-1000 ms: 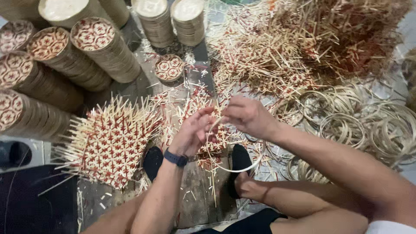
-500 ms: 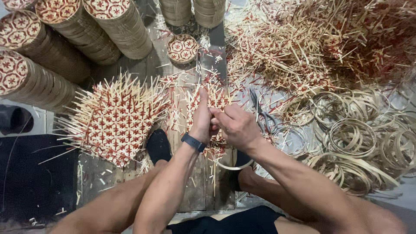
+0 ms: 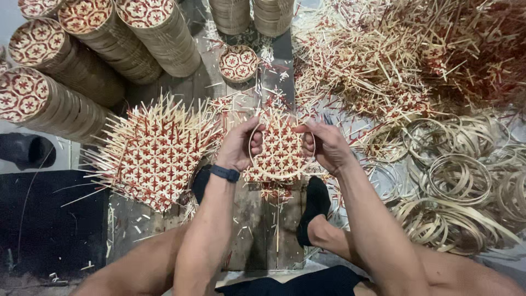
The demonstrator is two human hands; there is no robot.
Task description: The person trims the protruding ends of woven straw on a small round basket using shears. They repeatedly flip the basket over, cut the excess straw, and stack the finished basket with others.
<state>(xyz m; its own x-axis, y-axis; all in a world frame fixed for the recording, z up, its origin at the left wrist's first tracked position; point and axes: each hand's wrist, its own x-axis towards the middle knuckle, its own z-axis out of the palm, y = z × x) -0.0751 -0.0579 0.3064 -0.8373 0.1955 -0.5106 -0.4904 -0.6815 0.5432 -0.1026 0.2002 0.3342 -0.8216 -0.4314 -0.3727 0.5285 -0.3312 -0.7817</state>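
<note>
Both hands, left (image 3: 238, 147) and right (image 3: 327, 145), clamped on round red-and-cream woven bamboo mat (image 3: 280, 147) mid-frame | step: seating thin bamboo ring (image 3: 253, 137) over it, looks like | next: even rim pressure, probably

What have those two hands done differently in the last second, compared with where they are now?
The hands were bunched together over the red-and-cream woven mat. Now they have spread apart: the left hand grips its left edge and the right hand its right edge, with a thin bamboo hoop round it. The stacks of round woven lids, the spiky untrimmed woven mat and the pile of bamboo rings lie as before.
</note>
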